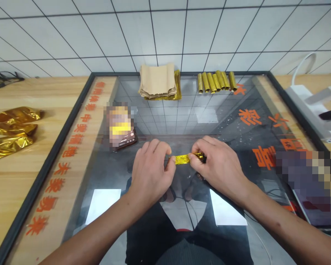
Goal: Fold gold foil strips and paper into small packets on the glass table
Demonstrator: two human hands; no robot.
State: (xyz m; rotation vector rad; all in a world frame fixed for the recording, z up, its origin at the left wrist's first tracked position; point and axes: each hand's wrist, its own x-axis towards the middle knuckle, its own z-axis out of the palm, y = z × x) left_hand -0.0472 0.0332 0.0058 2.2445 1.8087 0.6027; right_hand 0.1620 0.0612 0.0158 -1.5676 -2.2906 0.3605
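Gold foil strip (pixel 184 159) is up in the air between my 2 hands, over the glass top of the worktop (pixel 16 191). My left hand (pixel 151 173) is closed on one end of it, in a tight pinch. My right hand (pixel 216 169) is closed on the other end, pinching too. The strip is small and crinkly, and my fingers (pixel 168 161) hide its left end.

Far ahead of me, a stack of brown paper (pixel 157 79) lies on more gold foil (pixel 178 88). Just to the right of that, 7 gold rolls (pixel 216 81) lie side by side in a row. Up and to the left of my left hand sits a dark box (pixel 120 127), too blurred to name. On the wood to my left are 3 crumpled gold pieces (pixel 12 132), and a black cord (pixel 5 79) lies behind them. To my right is a white power strip (pixel 306 103), and a blurred thing (pixel 309 180) lies at the edge of the glass. Orange writing (pixel 249 117) shows on the glass, and a black frame (pixel 41 165) runs around it.
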